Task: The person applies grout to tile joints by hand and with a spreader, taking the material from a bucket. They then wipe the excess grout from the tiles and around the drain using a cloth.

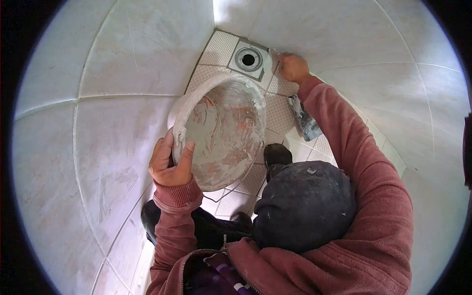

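My left hand (172,160) grips the rim of a plaster-smeared bucket (178,110), thumb inside and fingers outside. The bucket is tilted, so its inside faces me; pale residue and reddish patches coat it. My right hand (293,68) reaches down to where the floor meets the right wall, beside the floor drain (249,59). Its fingers are closed, and a pale, thin shape (269,61) shows by the fingertips; I cannot make out what it is. Below that hand a dark, flat tool (309,125) smeared with pale paste lies on the floor, partly behind my sleeve.
Large grey tiled walls (128,54) close in on the left and right and meet beyond the drain. Small-patterned tiles (219,49) cover the floor. My dark-clothed knee (305,204) and shoe (278,155) are close to the bucket, whose wire handle (221,198) hangs down.
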Tool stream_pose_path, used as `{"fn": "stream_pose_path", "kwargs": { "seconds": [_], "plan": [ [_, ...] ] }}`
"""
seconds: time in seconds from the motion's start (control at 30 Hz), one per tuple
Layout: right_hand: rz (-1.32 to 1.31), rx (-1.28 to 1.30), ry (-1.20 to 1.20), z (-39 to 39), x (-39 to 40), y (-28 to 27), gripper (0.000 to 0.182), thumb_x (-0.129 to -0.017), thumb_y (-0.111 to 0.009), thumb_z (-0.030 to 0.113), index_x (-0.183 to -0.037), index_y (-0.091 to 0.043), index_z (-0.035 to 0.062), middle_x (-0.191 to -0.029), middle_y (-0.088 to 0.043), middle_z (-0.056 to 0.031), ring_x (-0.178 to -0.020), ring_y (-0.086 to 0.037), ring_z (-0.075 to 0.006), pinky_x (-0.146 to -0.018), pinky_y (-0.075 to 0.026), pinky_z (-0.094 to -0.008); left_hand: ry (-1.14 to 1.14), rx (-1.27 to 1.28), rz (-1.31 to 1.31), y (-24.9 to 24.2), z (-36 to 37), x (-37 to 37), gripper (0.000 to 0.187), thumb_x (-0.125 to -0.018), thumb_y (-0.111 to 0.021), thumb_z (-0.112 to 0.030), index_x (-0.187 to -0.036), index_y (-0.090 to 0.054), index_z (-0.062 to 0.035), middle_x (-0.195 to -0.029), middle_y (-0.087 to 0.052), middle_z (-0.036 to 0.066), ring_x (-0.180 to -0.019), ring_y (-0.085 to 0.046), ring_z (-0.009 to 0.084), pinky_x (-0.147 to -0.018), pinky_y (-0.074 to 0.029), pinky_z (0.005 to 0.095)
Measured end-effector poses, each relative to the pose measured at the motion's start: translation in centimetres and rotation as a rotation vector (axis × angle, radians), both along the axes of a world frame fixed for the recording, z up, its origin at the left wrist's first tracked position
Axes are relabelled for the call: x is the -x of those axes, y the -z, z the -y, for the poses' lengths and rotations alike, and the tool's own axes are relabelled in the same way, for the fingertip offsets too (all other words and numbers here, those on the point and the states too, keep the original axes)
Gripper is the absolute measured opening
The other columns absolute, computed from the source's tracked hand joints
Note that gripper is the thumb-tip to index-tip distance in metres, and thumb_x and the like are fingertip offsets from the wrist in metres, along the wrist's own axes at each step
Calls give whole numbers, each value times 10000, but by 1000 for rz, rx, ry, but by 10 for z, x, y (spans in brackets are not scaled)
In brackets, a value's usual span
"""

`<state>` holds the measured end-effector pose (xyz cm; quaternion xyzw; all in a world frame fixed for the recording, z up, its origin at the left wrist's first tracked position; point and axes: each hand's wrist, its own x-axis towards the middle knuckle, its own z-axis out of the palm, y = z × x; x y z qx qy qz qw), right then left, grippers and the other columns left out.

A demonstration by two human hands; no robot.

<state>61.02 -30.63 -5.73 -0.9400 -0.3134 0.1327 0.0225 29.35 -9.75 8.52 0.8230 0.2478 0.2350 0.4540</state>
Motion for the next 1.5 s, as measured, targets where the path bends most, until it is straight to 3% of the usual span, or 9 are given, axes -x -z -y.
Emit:
{"fn": "stream_pose_path", "kwargs": {
  "seconds": [0.23,0.3,0.4,0.6,0.73,0.9,1.1,1.43,1.5],
  "plan": [
    [-178,-56,-220,11,13,-2,523,-731,-533,178,-1249,-533,249,-1070,-610,-128,-989,-586,-300,-830,-480,-389,10,-9,-30,-3,0,1,401,-692,-703,-6,-1081,-612,34,-821,-612,97,-741,-575,160,-693,-454,256],
    [-154,-255,5,17,12,-4,534,-729,-537,201,-1262,-523,225,-1101,-595,-150,-1005,-573,-315,-860,-468,-385,-19,70,6,-1,0,0,396,-696,-703,-3,-1081,-613,33,-815,-610,96,-736,-573,155,-686,-453,253],
    [-117,-274,59,29,2,19,551,-722,-552,228,-1270,-513,188,-1138,-578,-172,-1036,-559,-331,-893,-453,-383,13,-7,24,0,-1,1,396,-701,-699,0,-1086,-610,34,-805,-605,93,-728,-568,150,-677,-452,250],
    [-175,-53,117,9,0,12,548,-730,-557,258,-1270,-511,174,-1179,-563,-169,-1088,-539,-324,-924,-436,-380,21,7,1,-1,-1,1,403,-696,-705,-10,-1085,-612,32,-796,-601,85,-711,-561,144,-663,-448,246],
    [-171,-194,11,6,5,7,535,-742,-537,244,-1272,-509,174,-1175,-562,-174,-1076,-545,-320,-915,-441,-391,-2,49,19,2,-1,2,404,-697,-705,-16,-1087,-613,31,-793,-600,81,-702,-557,142,-657,-444,241],
    [20,-13,14,11,-2,22,476,-746,-524,187,-1217,-563,235,-1119,-591,-134,-1017,-578,-294,-866,-464,-398,9,7,11,1,-1,2,400,-700,-703,-9,-1086,-610,36,-797,-601,82,-715,-560,144,-668,-446,244],
    [-36,-28,-159,8,5,6,460,-733,-535,156,-1190,-573,189,-1086,-600,-98,-978,-598,-283,-808,-491,-409,8,10,12,0,1,1,402,-697,-706,-4,-1082,-605,49,-809,-609,95,-731,-570,154,-681,-452,250],
    [60,136,-56,1,-1,6,450,-736,-561,177,-1186,-569,189,-1071,-606,-100,-925,-619,-284,-773,-505,-405,5,15,-7,-1,2,1,403,-685,-697,9,-1077,-611,42,-829,-618,103,-739,-581,161,-685,-458,254],
    [127,85,-156,1,4,8,437,-735,-559,178,-1172,-570,176,-1055,-611,-112,-921,-623,-285,-756,-509,-411,2,36,-11,-1,1,1,405,-685,-699,1,-1078,-611,41,-834,-621,106,-745,-585,165,-689,-459,256]
  ]
}}
